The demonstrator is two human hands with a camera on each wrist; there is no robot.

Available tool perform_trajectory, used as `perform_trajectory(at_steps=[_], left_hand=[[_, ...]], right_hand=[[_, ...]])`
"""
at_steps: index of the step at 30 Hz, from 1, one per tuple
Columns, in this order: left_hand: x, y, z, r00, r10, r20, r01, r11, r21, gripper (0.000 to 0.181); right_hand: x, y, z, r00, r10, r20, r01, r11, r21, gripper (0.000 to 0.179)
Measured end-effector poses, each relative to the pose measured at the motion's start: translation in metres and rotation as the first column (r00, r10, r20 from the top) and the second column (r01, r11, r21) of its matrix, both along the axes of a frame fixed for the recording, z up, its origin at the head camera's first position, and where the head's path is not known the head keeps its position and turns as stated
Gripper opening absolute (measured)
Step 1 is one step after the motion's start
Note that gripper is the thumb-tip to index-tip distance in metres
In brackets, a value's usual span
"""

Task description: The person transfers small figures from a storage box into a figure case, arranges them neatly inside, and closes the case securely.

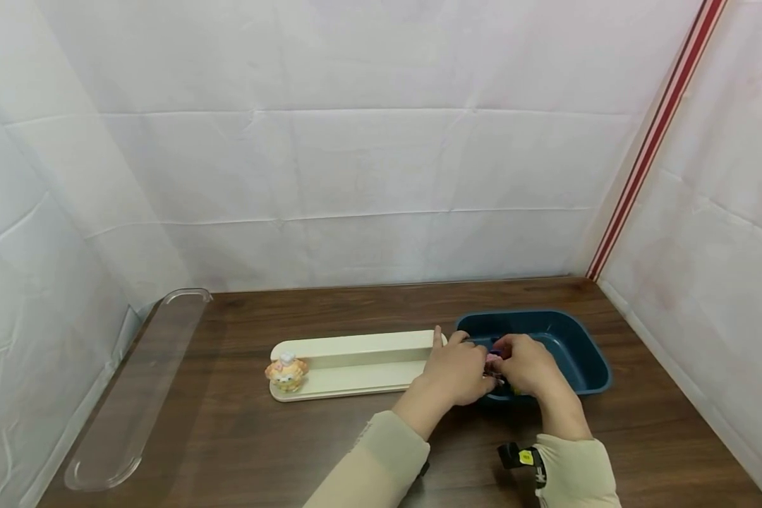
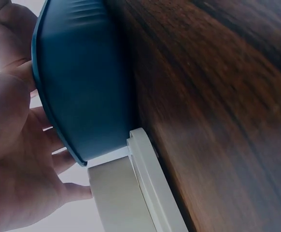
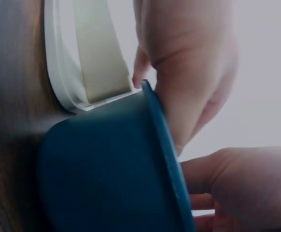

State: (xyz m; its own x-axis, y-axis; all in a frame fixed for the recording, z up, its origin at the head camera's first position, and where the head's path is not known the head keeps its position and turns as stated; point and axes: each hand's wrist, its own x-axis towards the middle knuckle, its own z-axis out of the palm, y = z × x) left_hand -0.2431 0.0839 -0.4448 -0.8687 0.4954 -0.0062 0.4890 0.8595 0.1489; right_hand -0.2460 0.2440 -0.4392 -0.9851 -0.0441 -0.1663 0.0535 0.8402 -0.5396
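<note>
My left hand (image 1: 454, 370) reaches over the near left end of a dark blue plastic basin (image 1: 587, 360), its fingertips inside the rim. One finger of it points out toward the end of a long cream tray (image 1: 362, 377). Opposite it, my right hand (image 1: 528, 363) dips into the basin and pinches a small pink thing (image 1: 492, 360) between thumb and fingers. Darker purple and yellow bits show around it, mostly hidden by both hands. In the left wrist view, the basin wall (image 2: 82, 82) covers the fingertips of the left hand (image 2: 20, 154).
At the tray's left end sits a small orange and cream figurine (image 1: 286, 372) with a white top. A long clear plastic cover (image 1: 140, 388) lies along the table's left side. White sheeting (image 1: 355, 162) hangs behind the wooden table (image 1: 241, 444) and at both sides.
</note>
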Motion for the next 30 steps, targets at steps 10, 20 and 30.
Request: perform_trajectory(at_steps=[10, 20, 30], left_hand=[[-0.003, 0.008, -0.002, 0.998, 0.045, 0.049, -0.044, 0.999, -0.008, 0.053], [-0.007, 0.013, -0.007, 0.997, 0.059, 0.043, -0.058, 0.998, -0.015, 0.053], [-0.002, 0.008, -0.003, 0.999, 0.053, 0.009, -0.053, 0.998, 0.031, 0.055]], right_hand=[[-0.003, -0.006, -0.004, 1.0, 0.02, 0.023, -0.021, 0.999, 0.043, 0.032], [-0.005, -0.004, -0.007, 0.998, 0.058, 0.01, -0.058, 0.998, 0.024, 0.032], [-0.003, -0.002, -0.005, 0.998, 0.053, -0.014, -0.054, 0.998, -0.044, 0.031]])
